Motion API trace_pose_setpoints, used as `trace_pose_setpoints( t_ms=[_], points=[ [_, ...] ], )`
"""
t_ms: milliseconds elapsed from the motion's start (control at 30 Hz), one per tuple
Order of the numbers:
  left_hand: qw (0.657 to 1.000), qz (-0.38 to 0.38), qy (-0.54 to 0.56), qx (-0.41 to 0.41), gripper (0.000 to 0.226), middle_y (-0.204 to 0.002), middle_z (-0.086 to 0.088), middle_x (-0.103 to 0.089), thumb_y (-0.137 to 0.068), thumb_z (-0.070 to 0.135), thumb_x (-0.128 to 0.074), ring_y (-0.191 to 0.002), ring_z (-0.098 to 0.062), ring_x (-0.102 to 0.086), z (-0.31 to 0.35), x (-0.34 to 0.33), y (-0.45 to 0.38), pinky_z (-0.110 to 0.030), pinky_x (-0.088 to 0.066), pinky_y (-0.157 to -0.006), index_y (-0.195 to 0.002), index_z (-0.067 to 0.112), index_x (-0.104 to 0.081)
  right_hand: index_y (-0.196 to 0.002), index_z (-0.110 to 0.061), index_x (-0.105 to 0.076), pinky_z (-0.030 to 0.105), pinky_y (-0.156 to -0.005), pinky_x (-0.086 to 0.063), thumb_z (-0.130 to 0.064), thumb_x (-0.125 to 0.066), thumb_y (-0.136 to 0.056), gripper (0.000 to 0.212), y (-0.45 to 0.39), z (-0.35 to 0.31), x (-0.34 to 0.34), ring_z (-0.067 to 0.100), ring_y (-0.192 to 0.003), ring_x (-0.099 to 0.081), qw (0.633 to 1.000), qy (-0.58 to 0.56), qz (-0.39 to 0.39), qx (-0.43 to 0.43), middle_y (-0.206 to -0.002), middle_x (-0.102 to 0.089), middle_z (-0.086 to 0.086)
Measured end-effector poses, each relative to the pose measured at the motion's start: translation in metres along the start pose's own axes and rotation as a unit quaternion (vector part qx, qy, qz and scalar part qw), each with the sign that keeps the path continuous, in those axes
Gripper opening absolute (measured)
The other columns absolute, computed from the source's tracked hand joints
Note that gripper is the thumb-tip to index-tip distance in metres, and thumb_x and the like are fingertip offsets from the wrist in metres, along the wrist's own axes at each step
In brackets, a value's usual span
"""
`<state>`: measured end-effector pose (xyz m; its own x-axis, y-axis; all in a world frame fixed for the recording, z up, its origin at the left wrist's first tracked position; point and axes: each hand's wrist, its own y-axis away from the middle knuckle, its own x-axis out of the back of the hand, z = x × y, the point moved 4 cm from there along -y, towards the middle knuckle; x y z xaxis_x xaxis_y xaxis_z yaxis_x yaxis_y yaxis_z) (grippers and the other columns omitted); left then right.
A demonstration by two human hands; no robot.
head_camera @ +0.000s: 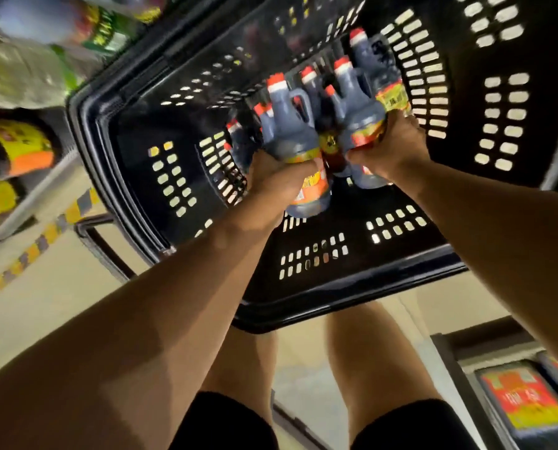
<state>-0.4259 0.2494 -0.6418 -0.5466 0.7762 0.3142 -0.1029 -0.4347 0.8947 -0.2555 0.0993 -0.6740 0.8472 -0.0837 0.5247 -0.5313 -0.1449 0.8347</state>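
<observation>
The black basket point(352, 293) fills most of my view, and the step in hand looks to be loading it. I hold a bunch of dark sauce bottles point(287, 131) with red caps inside its walls, above its floor, close to more bottles point(371, 56) lying at the far side. My left grip point(277, 180) is curled tight round the lower ends of the left ones, my right grip point(391, 147) clenched round the right ones. Next, I judge, the bunch must go down evenly before either grip loosens

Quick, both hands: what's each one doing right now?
Left hand: grips dark sauce bottles.
Right hand: grips a second bunch of bottles.
</observation>
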Motion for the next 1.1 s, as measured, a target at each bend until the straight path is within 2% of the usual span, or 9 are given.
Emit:
trace_pose_setpoints(
  t_ms=[133,300,433,533,700,800,867,1033,1100],
  points=[
    [0.999,-0.037,0.003,-0.038,0.045,-0.102,-0.006,-0.082,-0.068,0.016,-0.093,-0.092,-0.026,-0.080,-0.004,0.032,0.031,-0.046,-0.067,-0.083,-0.110,0.013,-0.077,-0.133,-0.014,-0.062,0.033,-0.102,-0.051,-0.045,-0.091,-0.071,0.075,0.006,-0.008,0.000,0.025,-0.114,-0.060,0.999,-0.003,-0.033,0.001,-0.111,-0.054,0.003],
    [0.997,-0.005,0.067,-0.049,0.038,-0.099,-0.001,-0.082,-0.065,0.016,-0.091,-0.092,-0.022,-0.080,-0.005,0.051,0.068,-0.040,-0.066,-0.081,-0.100,0.017,-0.077,-0.123,-0.019,-0.059,0.030,-0.098,-0.058,-0.027,-0.095,-0.067,0.067,0.042,-0.003,0.008,0.017,-0.105,-0.069,0.991,-0.130,-0.032,0.015,-0.115,-0.066,-0.004],
    [0.996,-0.008,0.057,-0.065,0.058,-0.101,0.001,-0.082,-0.065,0.015,-0.097,-0.091,-0.015,-0.079,0.008,0.061,0.110,-0.036,-0.065,-0.078,-0.117,0.015,-0.070,-0.116,-0.019,-0.061,0.012,-0.066,-0.051,-0.016,-0.092,-0.075,0.051,0.085,0.000,0.025,0.002,-0.081,-0.066,0.979,-0.201,-0.027,0.028,-0.092,-0.069,-0.013],
    [0.995,-0.021,0.009,-0.095,0.065,-0.106,0.004,-0.080,-0.062,0.028,-0.097,-0.095,-0.013,-0.077,0.033,0.075,0.147,-0.039,-0.063,-0.085,-0.119,0.022,-0.067,-0.114,-0.020,-0.066,0.025,-0.077,-0.057,-0.019,-0.093,-0.075,0.047,0.130,-0.004,0.050,0.001,-0.073,-0.069,0.966,-0.256,-0.016,0.029,-0.092,-0.075,-0.009],
    [0.988,-0.008,-0.044,-0.150,0.082,-0.110,0.001,-0.077,-0.049,0.055,-0.093,-0.100,-0.026,-0.076,0.073,0.115,0.207,-0.055,-0.062,-0.088,-0.119,0.027,-0.061,-0.099,-0.033,-0.069,0.060,-0.078,-0.064,-0.039,-0.094,-0.059,0.048,0.204,-0.020,0.103,0.036,-0.084,-0.077,0.951,-0.305,0.001,0.060,-0.088,-0.079,0.002],
    [0.984,-0.003,-0.034,-0.174,0.080,-0.111,0.006,-0.076,-0.049,0.051,-0.091,-0.101,-0.020,-0.075,0.103,0.140,0.248,-0.053,-0.061,-0.091,-0.118,0.029,-0.058,-0.111,-0.028,-0.063,0.043,-0.081,-0.062,-0.042,-0.094,-0.065,0.057,0.257,-0.045,0.147,0.023,-0.091,-0.076,0.945,-0.305,0.022,0.117,-0.098,-0.076,-0.003],
    [0.981,0.008,-0.018,-0.191,0.078,-0.111,0.011,-0.074,-0.048,0.048,-0.090,-0.100,-0.014,-0.074,0.122,0.154,0.279,-0.048,-0.061,-0.092,-0.116,0.032,-0.057,-0.108,-0.022,-0.060,0.028,-0.070,-0.061,-0.023,-0.093,-0.076,0.045,0.294,-0.060,0.178,0.001,-0.072,-0.071,0.936,-0.322,0.044,0.137,-0.086,-0.075,-0.011],
    [0.967,0.003,0.069,-0.244,0.070,-0.114,0.011,-0.075,-0.069,0.014,-0.099,-0.097,0.003,-0.074,0.159,0.181,0.351,-0.031,-0.059,-0.083,-0.123,0.033,-0.060,-0.114,-0.026,-0.059,0.016,-0.062,-0.051,-0.034,-0.096,-0.069,0.058,0.382,-0.099,0.242,0.001,-0.075,-0.069,0.921,-0.304,0.124,0.209,-0.087,-0.072,-0.013],
    [0.961,-0.016,0.091,-0.260,0.077,-0.125,0.009,-0.074,-0.069,0.023,-0.099,-0.110,-0.006,-0.073,0.171,0.191,0.383,-0.037,-0.060,-0.091,-0.133,0.032,-0.058,-0.118,-0.030,-0.058,0.012,-0.061,-0.051,-0.027,-0.095,-0.075,0.058,0.419,-0.110,0.262,-0.004,-0.080,-0.068,0.912,-0.305,0.151,0.229,-0.089,-0.070,-0.026]
  ],
)
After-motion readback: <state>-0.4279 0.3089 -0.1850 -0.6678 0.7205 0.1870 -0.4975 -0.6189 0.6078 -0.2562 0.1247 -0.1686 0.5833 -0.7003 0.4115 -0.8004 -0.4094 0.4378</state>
